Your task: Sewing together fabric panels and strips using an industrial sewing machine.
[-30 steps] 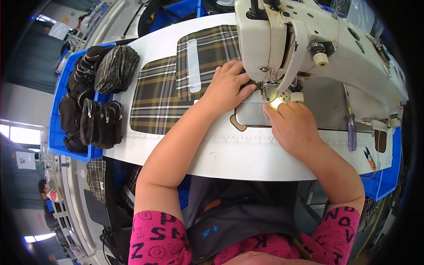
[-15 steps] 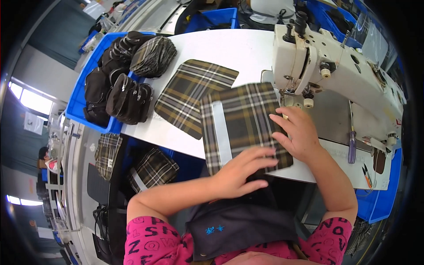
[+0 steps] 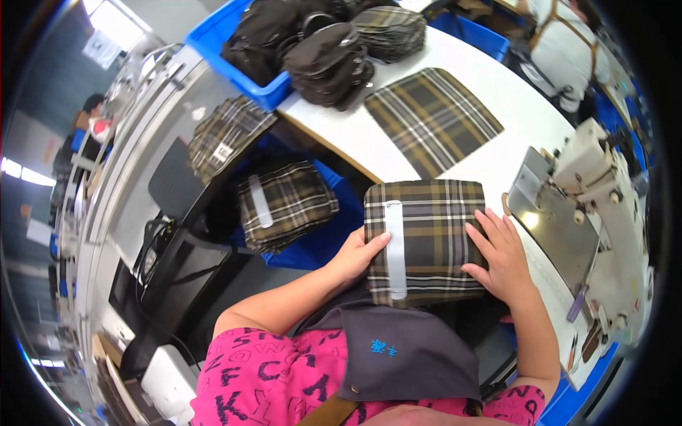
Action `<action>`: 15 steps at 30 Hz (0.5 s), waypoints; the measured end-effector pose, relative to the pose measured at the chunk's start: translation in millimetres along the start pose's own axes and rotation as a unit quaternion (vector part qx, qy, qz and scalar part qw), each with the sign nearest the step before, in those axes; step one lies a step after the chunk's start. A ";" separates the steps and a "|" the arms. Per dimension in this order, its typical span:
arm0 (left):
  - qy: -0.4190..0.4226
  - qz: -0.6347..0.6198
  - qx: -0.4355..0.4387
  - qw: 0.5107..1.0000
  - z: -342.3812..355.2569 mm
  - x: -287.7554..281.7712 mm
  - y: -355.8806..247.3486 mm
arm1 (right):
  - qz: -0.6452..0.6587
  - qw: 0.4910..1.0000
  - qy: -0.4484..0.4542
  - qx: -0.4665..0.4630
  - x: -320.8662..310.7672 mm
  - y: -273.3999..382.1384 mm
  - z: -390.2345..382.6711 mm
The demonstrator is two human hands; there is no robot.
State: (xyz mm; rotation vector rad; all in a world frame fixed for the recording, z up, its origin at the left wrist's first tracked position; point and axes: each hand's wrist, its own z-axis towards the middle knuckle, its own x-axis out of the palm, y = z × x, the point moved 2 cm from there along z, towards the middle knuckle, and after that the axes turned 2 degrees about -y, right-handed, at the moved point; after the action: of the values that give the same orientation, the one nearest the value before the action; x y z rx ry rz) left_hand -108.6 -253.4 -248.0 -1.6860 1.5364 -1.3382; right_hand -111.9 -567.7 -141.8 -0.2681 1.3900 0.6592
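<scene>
Blue writing (image 3: 383, 347) marks the apron (image 3: 426, 373), while the left hand (image 3: 359, 254) grips the plaid cloth (image 3: 440, 241) by its left edge and the right hand (image 3: 504, 259) lies unclenched along its right.

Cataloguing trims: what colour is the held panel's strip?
The strip is light grey, clearest in head view.

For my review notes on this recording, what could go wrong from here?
The plaid panel appears mostly beyond the edge of the white table, so it might drop if the left hand loosens; the right hand seems only to rest on it. The left thumb lies at the pale strip, so pressing there could perhaps crease it.
</scene>
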 end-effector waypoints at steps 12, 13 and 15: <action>-0.390 0.169 0.079 0.902 -1.3 -274.6 -67.8 | -0.037 0.999 -0.023 -0.010 22.3 15.9 27.8; -0.408 0.228 0.064 0.882 3.0 -297.5 -63.4 | -0.031 0.999 -0.023 0.000 25.7 15.4 28.0; -0.462 0.369 0.021 0.806 0.4 -369.4 -39.5 | -0.015 1.000 -0.026 -0.004 29.7 19.9 33.3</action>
State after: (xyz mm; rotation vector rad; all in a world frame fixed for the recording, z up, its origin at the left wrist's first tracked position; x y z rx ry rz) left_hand -47.6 102.3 -336.0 -1.1605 1.2665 -0.0709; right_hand -94.9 -525.7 -160.2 -0.2751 1.3324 0.6431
